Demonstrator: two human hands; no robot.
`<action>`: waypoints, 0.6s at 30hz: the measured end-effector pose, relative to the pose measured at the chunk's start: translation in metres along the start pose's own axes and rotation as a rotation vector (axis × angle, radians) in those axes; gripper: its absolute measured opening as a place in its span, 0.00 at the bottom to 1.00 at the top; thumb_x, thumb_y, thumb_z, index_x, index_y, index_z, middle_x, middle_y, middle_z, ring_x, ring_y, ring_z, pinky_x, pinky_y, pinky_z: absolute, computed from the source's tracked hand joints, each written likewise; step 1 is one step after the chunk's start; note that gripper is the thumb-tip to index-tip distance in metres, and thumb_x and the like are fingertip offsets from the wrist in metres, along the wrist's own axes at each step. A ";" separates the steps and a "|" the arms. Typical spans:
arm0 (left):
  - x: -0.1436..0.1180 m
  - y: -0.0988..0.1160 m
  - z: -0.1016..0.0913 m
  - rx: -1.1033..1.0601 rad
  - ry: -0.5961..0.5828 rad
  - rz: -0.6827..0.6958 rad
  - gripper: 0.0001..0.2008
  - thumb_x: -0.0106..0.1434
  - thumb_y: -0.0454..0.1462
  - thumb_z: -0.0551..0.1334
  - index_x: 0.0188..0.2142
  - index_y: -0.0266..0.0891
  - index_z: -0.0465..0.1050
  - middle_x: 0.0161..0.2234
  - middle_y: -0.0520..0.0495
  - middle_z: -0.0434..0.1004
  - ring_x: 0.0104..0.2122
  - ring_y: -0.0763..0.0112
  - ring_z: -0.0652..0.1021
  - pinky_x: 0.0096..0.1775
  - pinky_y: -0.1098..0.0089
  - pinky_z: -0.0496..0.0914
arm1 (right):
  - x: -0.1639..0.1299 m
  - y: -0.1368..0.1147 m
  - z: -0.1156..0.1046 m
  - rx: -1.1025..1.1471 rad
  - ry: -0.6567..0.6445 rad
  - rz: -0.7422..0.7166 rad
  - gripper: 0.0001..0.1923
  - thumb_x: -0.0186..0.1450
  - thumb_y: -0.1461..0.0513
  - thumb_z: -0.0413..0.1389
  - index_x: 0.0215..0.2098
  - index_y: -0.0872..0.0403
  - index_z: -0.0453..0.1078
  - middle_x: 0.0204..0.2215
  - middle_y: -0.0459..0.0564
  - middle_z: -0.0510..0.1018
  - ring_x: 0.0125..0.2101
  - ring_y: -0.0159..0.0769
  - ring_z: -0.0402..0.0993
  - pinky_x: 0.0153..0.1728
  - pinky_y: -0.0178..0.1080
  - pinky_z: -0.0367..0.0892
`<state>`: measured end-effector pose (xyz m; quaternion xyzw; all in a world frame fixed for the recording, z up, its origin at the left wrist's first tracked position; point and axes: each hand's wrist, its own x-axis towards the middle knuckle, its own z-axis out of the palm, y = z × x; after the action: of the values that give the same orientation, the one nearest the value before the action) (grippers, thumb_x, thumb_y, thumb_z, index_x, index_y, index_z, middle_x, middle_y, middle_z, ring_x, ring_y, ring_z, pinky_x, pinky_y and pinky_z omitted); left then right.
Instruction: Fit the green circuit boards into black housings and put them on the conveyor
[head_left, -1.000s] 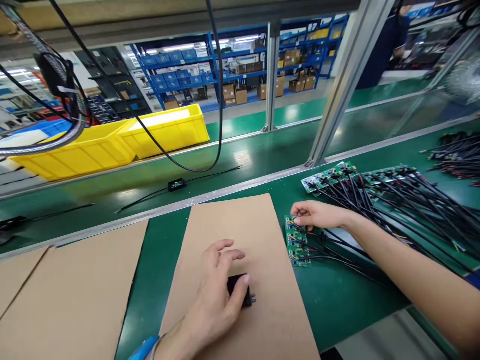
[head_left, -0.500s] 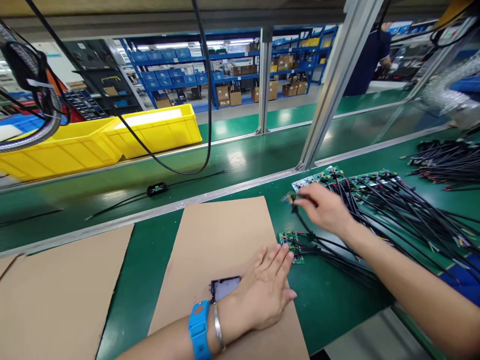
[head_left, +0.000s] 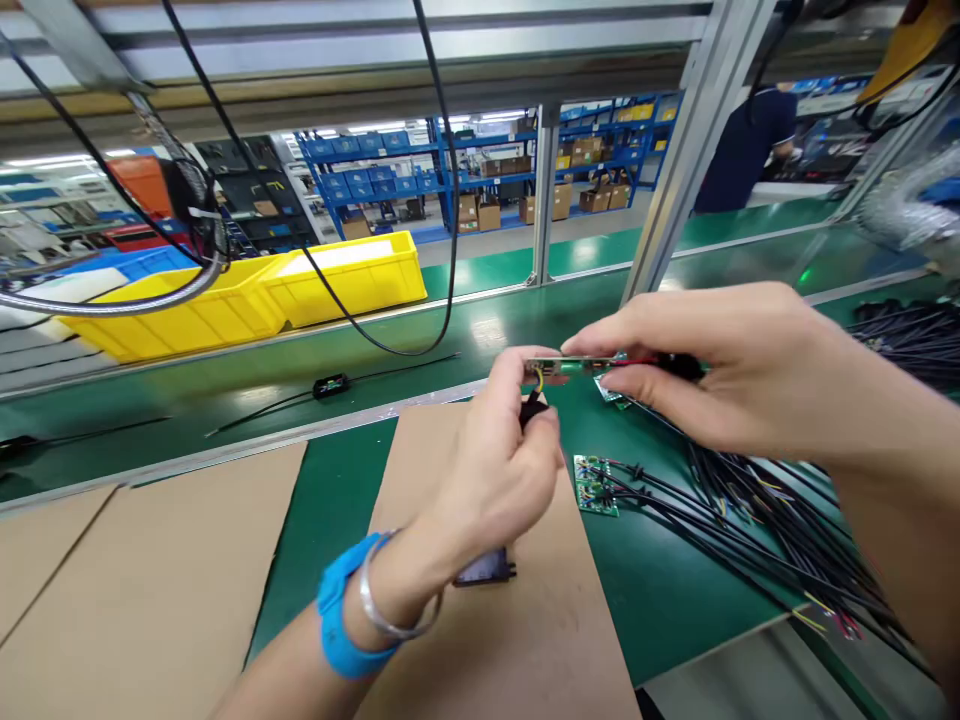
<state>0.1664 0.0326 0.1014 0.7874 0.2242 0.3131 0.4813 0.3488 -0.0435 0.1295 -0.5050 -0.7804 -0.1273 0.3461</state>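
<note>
two hands met up high: my right hand (head_left: 739,370) pinched the little green board (head_left: 574,366) lying flat sideways, my left hand (head_left: 502,470) gripped its black plug (head_left: 532,408) just below.

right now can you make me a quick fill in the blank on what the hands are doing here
1. Both hands hold a small ____ circuit board raised above the bench.
2. The left hand has a ____ wristband at its wrist.
3. A small black case lies on the ____ sheet below the left hand.
4. The two bins beyond the belt are ____.

Missing words: green; blue; cardboard; yellow
</note>
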 end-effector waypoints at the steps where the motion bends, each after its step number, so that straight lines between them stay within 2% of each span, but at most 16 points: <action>1: -0.005 0.006 -0.012 0.160 -0.034 0.000 0.12 0.63 0.30 0.53 0.45 0.44 0.64 0.33 0.53 0.69 0.24 0.77 0.69 0.29 0.71 0.67 | 0.001 0.003 -0.001 0.074 -0.029 0.038 0.10 0.65 0.62 0.54 0.45 0.51 0.71 0.31 0.43 0.76 0.29 0.32 0.72 0.30 0.34 0.67; 4: -0.019 0.013 -0.039 0.562 -0.082 0.057 0.04 0.61 0.36 0.58 0.35 0.41 0.69 0.27 0.53 0.66 0.25 0.74 0.68 0.26 0.71 0.62 | 0.002 0.008 0.007 0.289 -0.144 0.201 0.06 0.64 0.58 0.55 0.34 0.53 0.70 0.25 0.42 0.74 0.24 0.30 0.69 0.25 0.32 0.65; 6: -0.028 0.010 -0.044 0.670 -0.052 0.075 0.08 0.61 0.42 0.60 0.36 0.40 0.71 0.24 0.54 0.67 0.23 0.73 0.68 0.25 0.71 0.59 | 0.001 0.002 0.024 0.369 -0.182 0.283 0.05 0.64 0.59 0.54 0.33 0.53 0.67 0.26 0.42 0.73 0.25 0.30 0.68 0.25 0.33 0.64; 8: -0.034 0.000 -0.042 0.694 0.005 0.039 0.10 0.63 0.43 0.59 0.39 0.40 0.71 0.22 0.54 0.69 0.21 0.74 0.68 0.24 0.72 0.57 | 0.002 -0.013 0.046 0.318 -0.138 0.316 0.03 0.63 0.63 0.54 0.36 0.53 0.65 0.27 0.43 0.72 0.26 0.32 0.67 0.25 0.34 0.64; 10: -0.039 -0.012 -0.037 0.705 0.041 -0.024 0.09 0.64 0.42 0.57 0.38 0.39 0.70 0.21 0.54 0.69 0.19 0.74 0.67 0.22 0.72 0.54 | 0.004 -0.033 0.069 0.128 -0.087 0.277 0.06 0.61 0.68 0.51 0.36 0.54 0.64 0.28 0.47 0.72 0.28 0.36 0.67 0.27 0.37 0.63; 13: -0.046 -0.029 -0.036 0.688 -0.004 -0.116 0.05 0.62 0.37 0.56 0.33 0.39 0.68 0.22 0.52 0.70 0.19 0.74 0.66 0.23 0.72 0.53 | 0.002 -0.063 0.100 -0.184 -0.199 0.130 0.11 0.60 0.72 0.46 0.36 0.56 0.66 0.32 0.56 0.71 0.33 0.45 0.66 0.31 0.42 0.62; 15: -0.051 -0.038 -0.044 0.655 -0.089 -0.208 0.05 0.61 0.36 0.54 0.31 0.39 0.67 0.24 0.51 0.72 0.22 0.73 0.68 0.24 0.72 0.56 | -0.004 -0.075 0.115 -0.222 -0.346 0.054 0.12 0.59 0.72 0.46 0.38 0.58 0.67 0.33 0.58 0.71 0.34 0.47 0.65 0.32 0.44 0.62; 18: -0.062 -0.055 -0.063 0.625 -0.293 -0.342 0.08 0.62 0.39 0.55 0.30 0.39 0.69 0.22 0.51 0.71 0.22 0.71 0.70 0.24 0.71 0.57 | -0.020 -0.077 0.133 -0.084 -0.494 0.006 0.11 0.61 0.69 0.48 0.41 0.58 0.67 0.35 0.57 0.69 0.36 0.46 0.66 0.34 0.44 0.64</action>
<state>0.0751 0.0547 0.0566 0.8838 0.3659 0.0290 0.2901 0.2322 -0.0199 0.0305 -0.5370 -0.8338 -0.0312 0.1239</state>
